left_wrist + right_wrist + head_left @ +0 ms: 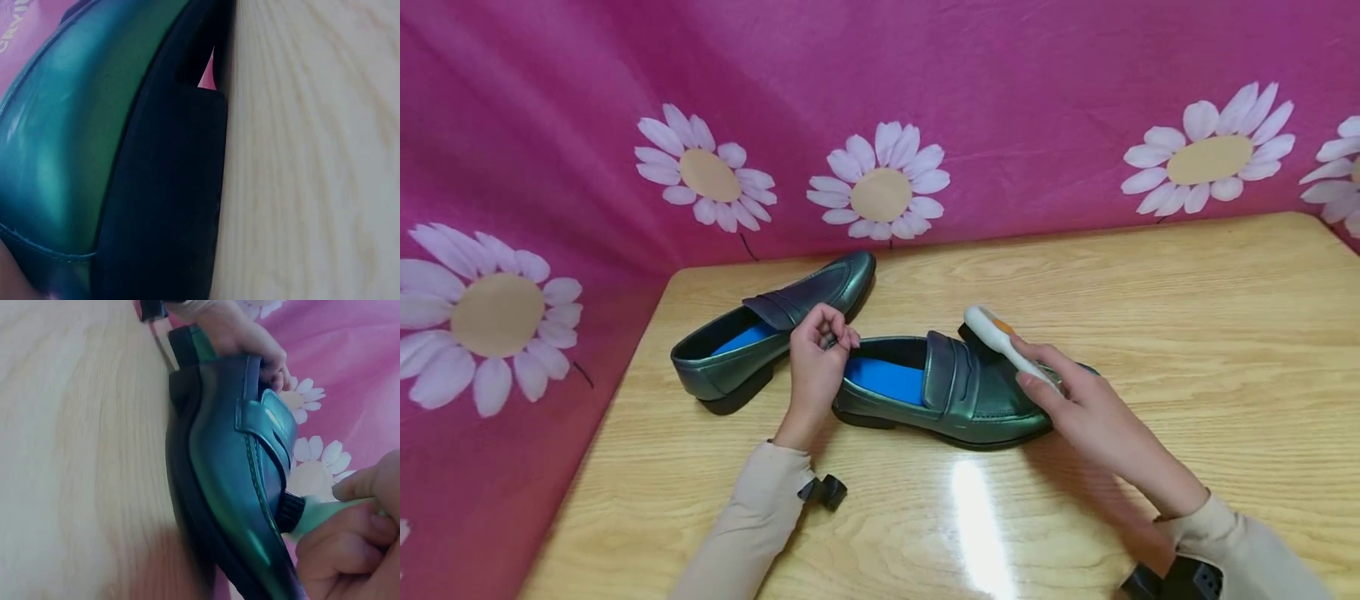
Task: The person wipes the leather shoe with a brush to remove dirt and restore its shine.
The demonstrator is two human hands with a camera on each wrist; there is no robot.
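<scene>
A dark green loafer (988, 423) with a blue insole lies on the table, toe to the right. At its heel, my left hand (816, 367) pinches the back rim between curled fingers and thumb. My right hand (1097, 417) holds a white-handled brush (988, 329) over the toe end. In the right wrist view, the brush's black bristles (290, 511) meet the top of the shoe just ahead of the strap. A matching loafer (823, 287) sits behind and to the left, angled away. The left wrist view is filled by a green shoe side and a black heel (165, 187).
The wooden table (1210, 308) extends to the right of the shoes and toward me. A pink cloth (1015, 100) printed with large white daisies hangs along the back and left edges.
</scene>
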